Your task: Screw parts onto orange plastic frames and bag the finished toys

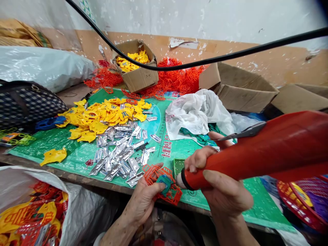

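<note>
In my left hand [147, 194], an orange plastic lattice frame [176, 194] is gripped with a teal plastic piece [165, 183] inside it, the thumb pressing on the teal piece. My right hand [222, 188] wraps around a red-covered electric screwdriver [235, 157], with a dark metal lever [243, 131] along its top. Its pale nose end points at the frame's right side; I cannot tell whether they touch. Behind the nose sits a small green basket [178, 166]. Silver plastic parts [123, 153] lie loose beyond my left hand, beside a heap of yellow pieces [107, 114].
A black cable [164, 68] hangs across the view. Cardboard boxes [246, 89], red-orange lattice parts [176, 78] and a white plastic bag [194, 112] line the back. An open white sack [84, 208] of mixed parts stands lower left. A red basket [297, 205] is at right.
</note>
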A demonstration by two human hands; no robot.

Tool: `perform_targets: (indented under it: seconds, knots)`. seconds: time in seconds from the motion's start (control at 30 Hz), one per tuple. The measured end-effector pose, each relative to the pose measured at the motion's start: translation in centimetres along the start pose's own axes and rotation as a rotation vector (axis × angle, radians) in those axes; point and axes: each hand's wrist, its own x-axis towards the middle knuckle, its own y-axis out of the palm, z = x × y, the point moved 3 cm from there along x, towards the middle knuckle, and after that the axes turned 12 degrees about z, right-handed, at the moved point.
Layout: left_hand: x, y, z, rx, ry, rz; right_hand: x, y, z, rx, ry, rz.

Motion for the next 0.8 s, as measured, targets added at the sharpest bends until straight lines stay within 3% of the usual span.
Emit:
perform_targets:
  seconds: [0.8]
  knots:
    - [-0.32,-0.21,0.11,0.005,0.042,-0.001,-0.11,-0.09,0.12,0.137,0.019,0.022]
